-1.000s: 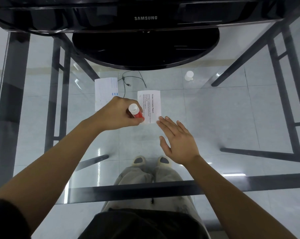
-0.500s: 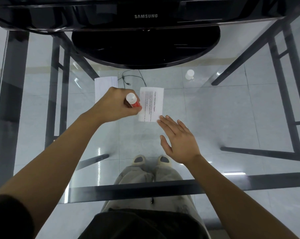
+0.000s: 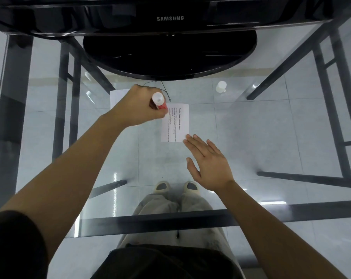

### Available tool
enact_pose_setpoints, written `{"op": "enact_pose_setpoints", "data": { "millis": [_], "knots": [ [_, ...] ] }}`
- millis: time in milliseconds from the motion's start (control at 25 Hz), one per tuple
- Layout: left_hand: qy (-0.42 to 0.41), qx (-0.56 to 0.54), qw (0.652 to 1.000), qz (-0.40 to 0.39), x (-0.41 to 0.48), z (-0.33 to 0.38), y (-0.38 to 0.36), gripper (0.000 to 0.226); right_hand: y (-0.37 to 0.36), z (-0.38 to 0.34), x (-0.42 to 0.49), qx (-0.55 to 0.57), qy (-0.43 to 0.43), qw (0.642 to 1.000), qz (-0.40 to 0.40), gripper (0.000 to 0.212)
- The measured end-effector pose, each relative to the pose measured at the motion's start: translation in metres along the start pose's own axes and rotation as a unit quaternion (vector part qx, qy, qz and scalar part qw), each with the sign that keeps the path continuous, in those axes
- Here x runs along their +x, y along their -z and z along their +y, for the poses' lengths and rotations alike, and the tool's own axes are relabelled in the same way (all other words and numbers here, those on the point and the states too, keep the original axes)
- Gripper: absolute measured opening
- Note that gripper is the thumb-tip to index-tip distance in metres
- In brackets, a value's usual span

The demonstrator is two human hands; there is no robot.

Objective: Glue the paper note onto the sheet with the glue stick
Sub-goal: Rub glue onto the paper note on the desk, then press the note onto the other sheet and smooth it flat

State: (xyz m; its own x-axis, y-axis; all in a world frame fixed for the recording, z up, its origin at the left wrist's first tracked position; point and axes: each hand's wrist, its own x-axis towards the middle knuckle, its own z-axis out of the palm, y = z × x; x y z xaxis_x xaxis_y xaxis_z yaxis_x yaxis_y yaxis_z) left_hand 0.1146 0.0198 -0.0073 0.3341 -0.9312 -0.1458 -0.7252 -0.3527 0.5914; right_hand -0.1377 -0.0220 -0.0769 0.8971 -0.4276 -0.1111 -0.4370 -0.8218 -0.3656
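Left hand [image 3: 138, 106] fingers curled round glue stick [image 3: 159, 100] at far corner of paper note [image 3: 175, 122], right hand [image 3: 209, 164] flat, straight fingers touching its near corner, glass desk [image 3: 251, 137] underneath.

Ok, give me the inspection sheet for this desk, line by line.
Surface: glass table, see-through, tiled floor below.
Job's things: glue stick at the far-left edge of the printed paper; second paper partly behind left hand.
Clutter: small white cap standing far right.
Grippers: left hand grips the glue stick; right hand flat, fingertips on the printed paper's near corner.
Cables: thin black cable by the monitor base.
Surroundings: Samsung monitor; shoes under the glass.
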Motion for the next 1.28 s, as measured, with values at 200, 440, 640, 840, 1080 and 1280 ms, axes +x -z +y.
{"op": "enact_pose_setpoints", "data": {
  "millis": [200, 440, 640, 840, 1080, 1280],
  "knots": [
    [-0.061, -0.010, 0.997, -0.055, -0.002, 0.026, -0.019, 0.016, 0.000, 0.000, 0.000, 0.005, 0.003, 1.000, 0.007, 0.050],
    [0.032, -0.015, 0.998, 0.047, 0.009, 0.013, -0.008, 0.019, -0.002, 0.001, 0.000, -0.002, -0.003, 1.000, -0.004, 0.051],
    [0.160, -0.272, 0.944, 0.092, -0.025, 0.013, -0.025, 0.017, 0.004, -0.001, 0.001, 0.007, -0.003, 1.000, -0.025, 0.051],
    [0.247, -0.555, 0.785, 0.120, -0.055, 0.013, -0.040, 0.012, 0.015, -0.003, 0.007, 0.016, -0.003, 0.999, -0.041, 0.049],
    [0.331, -0.644, 0.683, 0.100, -0.048, 0.015, -0.031, 0.014, 0.039, 0.003, 0.023, 0.081, -0.002, 0.996, -0.023, 0.047],
    [0.246, -0.481, 0.841, 0.027, -0.002, 0.028, -0.019, 0.023, 0.042, 0.028, 0.043, 0.042, -0.119, 0.989, 0.075, 0.056]
  ]
}}
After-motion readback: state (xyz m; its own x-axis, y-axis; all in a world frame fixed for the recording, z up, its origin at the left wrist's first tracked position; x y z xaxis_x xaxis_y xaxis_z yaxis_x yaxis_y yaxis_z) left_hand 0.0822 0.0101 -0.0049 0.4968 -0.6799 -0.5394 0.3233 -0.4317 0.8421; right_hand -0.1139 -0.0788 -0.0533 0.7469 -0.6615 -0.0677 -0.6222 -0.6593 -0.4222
